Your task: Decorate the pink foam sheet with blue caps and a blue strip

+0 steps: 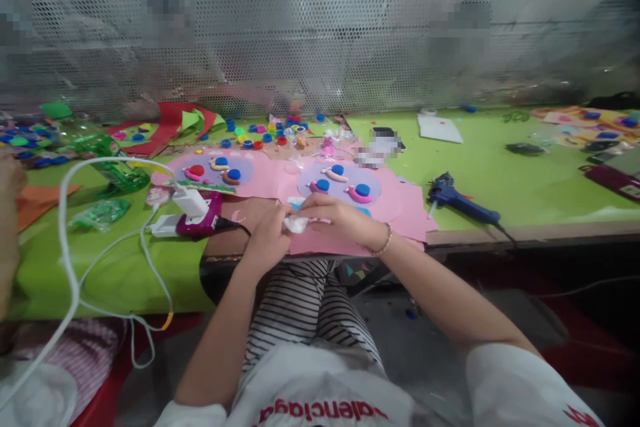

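Note:
Close to the table's front edge, my left hand (pixel 270 237) and my right hand (pixel 345 219) meet around a small white lump (pixel 296 223), soft-looking or crumpled. Fingers of both hands are closed on it; its exact kind does not show. Under my hands lies a pink paper sheet (pixel 405 203) with pale purple ovals. The right oval (pixel 311 181) carries several clay snails with blue bottle-cap shells, such as a pink snail (pixel 360 193). More snails sit on the left oval (pixel 200 167), one with a red cap (pixel 197 171). My right fingers partly cover a light blue patch (pixel 296 202).
To the left are a purple power adapter (pixel 203 223) with white plugs and cables, and a tilted green bottle (pixel 117 163). A blue glue gun (pixel 463 203) lies at right. Loose bottle caps (pixel 257 140) lie behind the sheet, before a perforated metal panel (pixel 300 33). A co-worker's arm (pixel 7 233) shows far left.

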{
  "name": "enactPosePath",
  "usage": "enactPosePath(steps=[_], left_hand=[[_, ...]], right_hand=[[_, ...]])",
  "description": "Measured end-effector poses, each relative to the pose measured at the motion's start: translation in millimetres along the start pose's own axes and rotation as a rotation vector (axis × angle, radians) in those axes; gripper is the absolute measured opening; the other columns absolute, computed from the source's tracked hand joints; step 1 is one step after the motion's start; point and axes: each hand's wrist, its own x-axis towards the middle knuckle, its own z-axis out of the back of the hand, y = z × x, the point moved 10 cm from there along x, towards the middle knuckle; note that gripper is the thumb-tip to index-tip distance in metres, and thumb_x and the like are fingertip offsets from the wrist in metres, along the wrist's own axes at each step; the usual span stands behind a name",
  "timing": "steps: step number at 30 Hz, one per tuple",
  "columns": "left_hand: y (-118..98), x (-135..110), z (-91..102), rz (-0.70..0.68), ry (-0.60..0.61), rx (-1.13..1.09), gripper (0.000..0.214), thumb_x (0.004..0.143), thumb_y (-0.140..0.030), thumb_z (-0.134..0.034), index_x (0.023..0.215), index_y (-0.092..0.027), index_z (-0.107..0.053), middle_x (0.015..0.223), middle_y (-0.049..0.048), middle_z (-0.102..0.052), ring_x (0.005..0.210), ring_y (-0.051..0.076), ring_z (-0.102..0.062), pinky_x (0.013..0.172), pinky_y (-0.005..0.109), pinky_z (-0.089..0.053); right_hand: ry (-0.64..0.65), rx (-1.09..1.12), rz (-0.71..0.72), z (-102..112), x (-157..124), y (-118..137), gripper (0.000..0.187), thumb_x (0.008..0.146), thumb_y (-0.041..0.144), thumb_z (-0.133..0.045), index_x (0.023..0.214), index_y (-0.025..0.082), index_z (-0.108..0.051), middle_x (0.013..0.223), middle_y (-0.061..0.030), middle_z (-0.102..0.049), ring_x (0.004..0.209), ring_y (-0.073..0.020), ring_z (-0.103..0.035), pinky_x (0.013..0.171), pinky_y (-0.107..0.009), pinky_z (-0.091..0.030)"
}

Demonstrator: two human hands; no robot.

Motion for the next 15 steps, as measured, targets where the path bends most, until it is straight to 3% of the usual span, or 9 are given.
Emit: enactPosePath(steps=[4, 7, 11, 15], left_hand=[[-18.9, -5.7, 5.3, -0.155, 0.022, -0.107, 0.029, 0.078, -0.012, -0.048, 0.105, -0.020, -0.055, 0.100, 0.0058, -0.064, 0.094, 0.019, -0.061, 0.082, 0.032, -0.050], [-39.2, -18.8, 11.1, -0.252, 0.008, -0.135, 0.022, 0.076, -0.015, -0.051, 0.096, -0.020, -0.056, 0.090, 0.0053, -0.065, 0.085, 0.019, -0.062, 0.075, 0.031, -0.049], [-65.6, -51.0, -0.2, -0.334, 0.114, -0.169, 0.014, 0.071, -0.014, -0.053, 0.084, -0.021, -0.055, 0.074, 0.0021, -0.063, 0.070, 0.017, -0.059, 0.064, 0.028, -0.043], [-63.0, -81.0, -29.6, -0.200, 0.337, -0.125, 0.012, 0.066, -0.016, -0.053, 0.066, -0.021, -0.042, 0.062, -0.0001, -0.055, 0.059, 0.015, -0.051, 0.054, 0.028, -0.031]], right_hand=[[-0.065, -0.329, 0.050, -2.5, -4.0, 43.2, 0.029, 0.098, 0.027, -0.042, 0.119, 0.016, -0.060, 0.109, -0.0145, -0.063, 0.098, -0.0228, -0.060, 0.081, -0.039, -0.054], [-0.123, -0.465, 0.020, -1.6, -14.5, 70.7, 0.020, 0.096, 0.025, -0.044, 0.102, 0.018, -0.062, 0.093, -0.0122, -0.066, 0.084, -0.0235, -0.058, 0.070, -0.038, -0.052], [-0.001, -0.398, -0.061, -24.4, -36.4, 89.7, 0.021, 0.094, 0.017, -0.040, 0.083, 0.020, -0.058, 0.074, -0.0082, -0.059, 0.065, -0.0214, -0.051, 0.055, -0.036, -0.044], [0.083, -0.308, -0.238, -51.5, -62.5, 90.7, 0.022, 0.095, 0.019, -0.035, 0.084, 0.019, -0.054, 0.076, -0.0081, -0.057, 0.065, -0.0210, -0.051, 0.056, -0.034, -0.043]])
